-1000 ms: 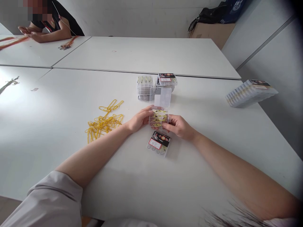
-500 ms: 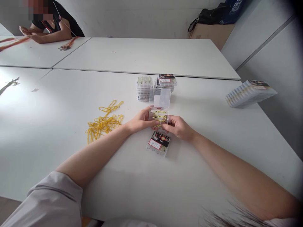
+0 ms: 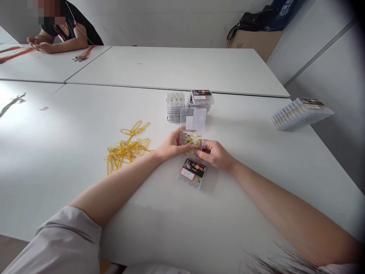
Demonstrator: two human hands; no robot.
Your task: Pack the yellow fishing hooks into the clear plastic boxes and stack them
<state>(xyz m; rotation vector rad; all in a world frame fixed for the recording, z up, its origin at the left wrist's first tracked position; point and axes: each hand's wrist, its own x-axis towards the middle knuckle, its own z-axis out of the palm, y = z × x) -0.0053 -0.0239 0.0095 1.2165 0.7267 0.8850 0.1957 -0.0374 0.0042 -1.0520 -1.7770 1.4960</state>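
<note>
Both my hands are on a small clear plastic box (image 3: 181, 138) whose lid (image 3: 198, 121) stands up, hinged away from me. Inside lie yellow cords (image 3: 188, 140), apparently fishing hook rigs. My left hand (image 3: 172, 145) grips the box from the left, its thumb over the contents. At the right front corner my right hand (image 3: 213, 153) is closed, fingers pressed at the box's edge and the cords; whether it pinches a cord is hidden. Just below lies a closed box (image 3: 191, 173) with a black and red label and hooks showing through.
Behind the open box stand two stacks of clear boxes, a left stack (image 3: 175, 106) and a right stack (image 3: 202, 97). A leaning row of boxes (image 3: 302, 113) is at the right edge. Yellow looped cords (image 3: 125, 152) lie left. A person (image 3: 65, 38) sits across the far table.
My hands and the open box stay nearly in place, with small finger movements at the cords. The view has shifted slightly. The other person's hands have moved a little.
</note>
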